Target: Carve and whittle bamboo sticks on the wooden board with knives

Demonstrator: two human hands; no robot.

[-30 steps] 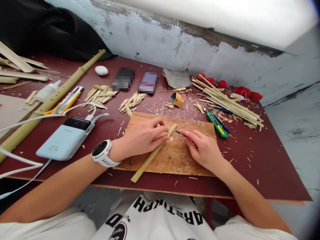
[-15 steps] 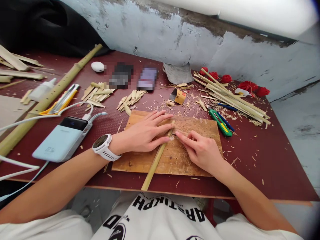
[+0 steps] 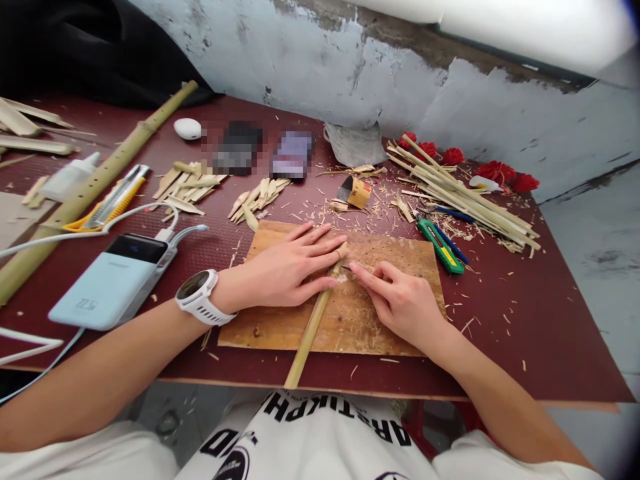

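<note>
My left hand point(image 3: 295, 270) lies flat, fingers stretched out, across the upper part of a bamboo strip point(image 3: 313, 330), pressing it to a wooden board point(image 3: 385, 327). The strip runs slantwise, its near end reaching past the board to the table's front edge. My right hand point(image 3: 403, 297) is closed in a pinch just right of the strip. From its fingertips pokes the thin dark tip of a small tool point(image 3: 346, 268), close to the strip's side; the rest is hidden in the hand. Pale shavings point(image 3: 341, 279) lie beside that tip.
Right of the board lies a green utility knife point(image 3: 440, 247), with bamboo sticks point(image 3: 465, 193) behind. Folded sandpaper point(image 3: 359, 193) sits among shavings. On the left are a power bank point(image 3: 110, 283) with cables, a yellow cutter point(image 3: 110, 203), a bamboo flute point(image 3: 117, 160) and two blurred dark devices.
The view has shifted slightly, so things on the left sit a little further left. Both hands stay nearly in place around the bamboo strip; their grip looks the same.
</note>
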